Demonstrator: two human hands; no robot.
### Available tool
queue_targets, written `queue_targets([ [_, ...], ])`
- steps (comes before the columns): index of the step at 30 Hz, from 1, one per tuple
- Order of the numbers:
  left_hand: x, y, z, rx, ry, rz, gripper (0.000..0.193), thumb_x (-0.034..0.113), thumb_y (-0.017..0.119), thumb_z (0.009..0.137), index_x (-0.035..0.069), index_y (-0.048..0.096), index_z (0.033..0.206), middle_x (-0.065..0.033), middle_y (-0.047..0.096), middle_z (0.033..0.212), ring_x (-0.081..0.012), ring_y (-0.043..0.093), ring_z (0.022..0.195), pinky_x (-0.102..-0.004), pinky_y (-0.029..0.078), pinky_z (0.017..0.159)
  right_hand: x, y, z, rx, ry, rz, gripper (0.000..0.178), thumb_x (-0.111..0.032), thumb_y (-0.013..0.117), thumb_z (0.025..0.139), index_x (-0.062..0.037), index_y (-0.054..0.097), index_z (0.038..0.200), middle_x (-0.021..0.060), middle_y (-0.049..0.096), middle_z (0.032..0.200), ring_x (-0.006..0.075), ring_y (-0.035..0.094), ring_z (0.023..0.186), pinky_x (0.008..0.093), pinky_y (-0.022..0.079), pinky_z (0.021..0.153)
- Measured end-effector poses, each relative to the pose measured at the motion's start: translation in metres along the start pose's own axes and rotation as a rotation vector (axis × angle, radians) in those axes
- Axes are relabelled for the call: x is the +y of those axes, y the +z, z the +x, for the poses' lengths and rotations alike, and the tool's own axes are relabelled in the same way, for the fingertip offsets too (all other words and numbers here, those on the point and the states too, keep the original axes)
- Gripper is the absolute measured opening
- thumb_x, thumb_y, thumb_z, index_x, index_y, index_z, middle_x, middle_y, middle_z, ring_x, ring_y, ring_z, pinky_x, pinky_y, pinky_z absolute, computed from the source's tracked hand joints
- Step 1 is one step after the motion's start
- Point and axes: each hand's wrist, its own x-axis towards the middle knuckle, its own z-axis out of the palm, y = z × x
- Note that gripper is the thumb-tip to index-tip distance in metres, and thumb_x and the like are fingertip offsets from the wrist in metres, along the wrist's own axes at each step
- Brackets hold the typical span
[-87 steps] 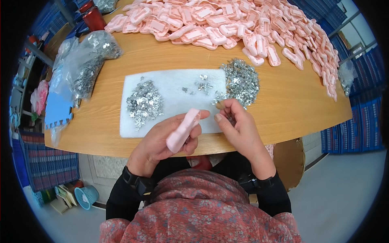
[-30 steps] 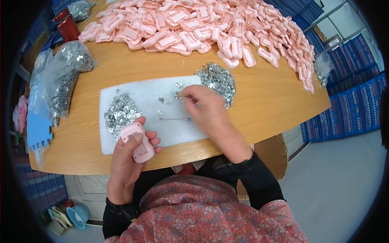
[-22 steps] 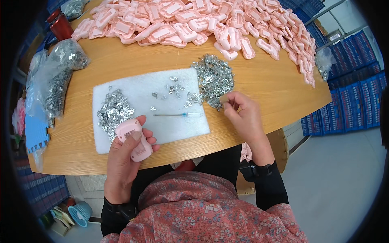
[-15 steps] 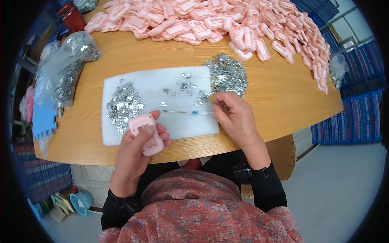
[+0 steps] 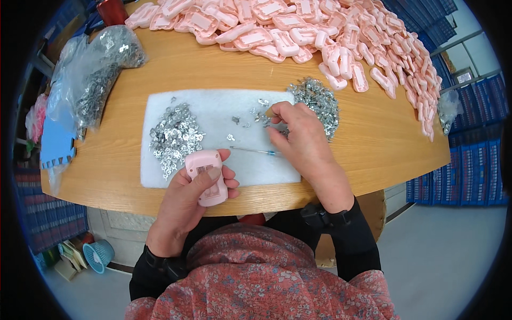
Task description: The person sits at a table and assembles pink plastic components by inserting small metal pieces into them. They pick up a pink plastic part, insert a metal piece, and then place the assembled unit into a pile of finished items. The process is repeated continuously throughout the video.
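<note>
My left hand (image 5: 181,205) grips a pink plastic casing (image 5: 214,197) with a battery compartment, thumb pressed across its recess. A white foam pad (image 5: 213,104) lies just beyond it on the table. My right hand (image 5: 301,133) hovers over the pad's right side, thumb and forefinger apart, with a yellowish cover at the forefinger's tip. Beneath those fingers are a few loose small metal contact plates (image 5: 260,116), partly hidden. A thin screwdriver (image 5: 250,150) with a blue collar rests on the pad, its handle end covered by my right hand.
A heap of metal plates (image 5: 175,136) covers the pad's left side; another pile (image 5: 319,104) sits at its right corner. Many pink casings (image 5: 288,42) are heaped along the far edge. A plastic bag of metal parts (image 5: 101,80) and a blue foam mat (image 5: 57,141) lie left.
My right thumb and forefinger have parted and moved over the small plates, off the screwdriver's handle end. My left hand still holds the casing. The whole view has shifted slightly.
</note>
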Motion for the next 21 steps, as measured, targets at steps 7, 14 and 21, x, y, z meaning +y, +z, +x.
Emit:
queue_targets([
  [7, 0.004, -0.005, -0.002, -0.088, -0.008, -0.048, 0.049, 0.017, 0.055, 0.097, -0.005, 0.046, 0.14, -0.0131, 0.067, 0.104, -0.0239, 0.067, 0.097, -0.042, 0.058, 0.088, -0.001, 0.005, -0.003, 0.078, -0.041, 0.012, 0.022, 0.0, 0.07, 0.077, -0.0033, 0.063, 0.097, 0.0101, 0.065, 0.086, 0.0256, 0.063, 0.079, 0.0357, 0.051, 0.073],
  [14, 0.003, -0.015, 0.003, -0.153, -0.029, -0.209, 0.066, 0.047, 0.03, 0.104, -0.006, 0.046, 0.139, -0.0169, 0.068, 0.106, -0.0283, 0.068, 0.098, -0.0464, 0.056, 0.09, -0.015, 0.008, -0.01, 0.042, -0.051, 0.055, 0.02, 0.001, 0.07, 0.078, -0.0021, 0.062, 0.097, 0.0098, 0.064, 0.087, 0.0224, 0.064, 0.08, 0.0329, 0.051, 0.072],
  [21, 0.003, -0.018, 0.006, -0.184, -0.063, -0.315, 0.071, 0.052, 0.025, 0.105, -0.007, 0.048, 0.138, -0.0175, 0.069, 0.104, -0.0294, 0.069, 0.095, -0.0476, 0.056, 0.089, -0.026, 0.01, -0.014, 0.019, -0.005, 0.156, 0.023, -0.001, 0.07, 0.077, -0.0049, 0.063, 0.098, 0.0093, 0.066, 0.086, 0.0296, 0.062, 0.087, 0.0404, 0.05, 0.078],
])
